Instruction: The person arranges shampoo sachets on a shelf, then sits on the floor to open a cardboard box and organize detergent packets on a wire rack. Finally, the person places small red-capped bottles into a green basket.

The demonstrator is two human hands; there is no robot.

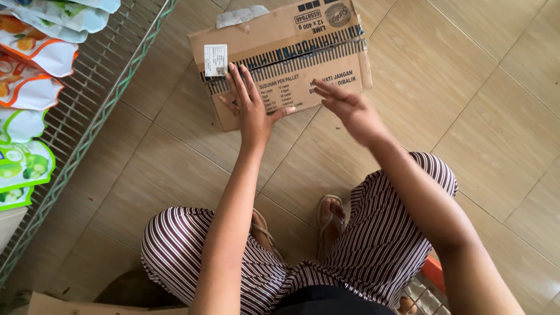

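Cardboard, brown and corrugated, makes up the flattened rectangular box (286,55) that lies on the beige tiled floor (478,116) just ahead of the crouching person, tilted so its right end sits farther away. Its upper face carries a band of dark stripes, blocks of black print and a small white label near the left edge; a scrap of pale tape pokes out at the far edge.

Nearest the camera, striped maroon-and-white trousers (373,245) cover both bent knees, and a foot in a tan sandal (332,219) shows between them. The other foot is mostly hidden behind the left forearm.

The left hand (251,105) presses palm-down on the box, fingers spread and flat against the print. The right hand (347,105) hangs over the box's near edge, fingers loosely extended and slightly blurred, gripping nothing; whether it touches the cardboard cannot be told.

At the left, a green-rimmed wire shelf (99,99) holds glossy soft pouches (26,87) in white, orange and green, cut off by the frame. An orange-edged wire basket (429,286) peeks out at the bottom right, largely hidden by the right arm.
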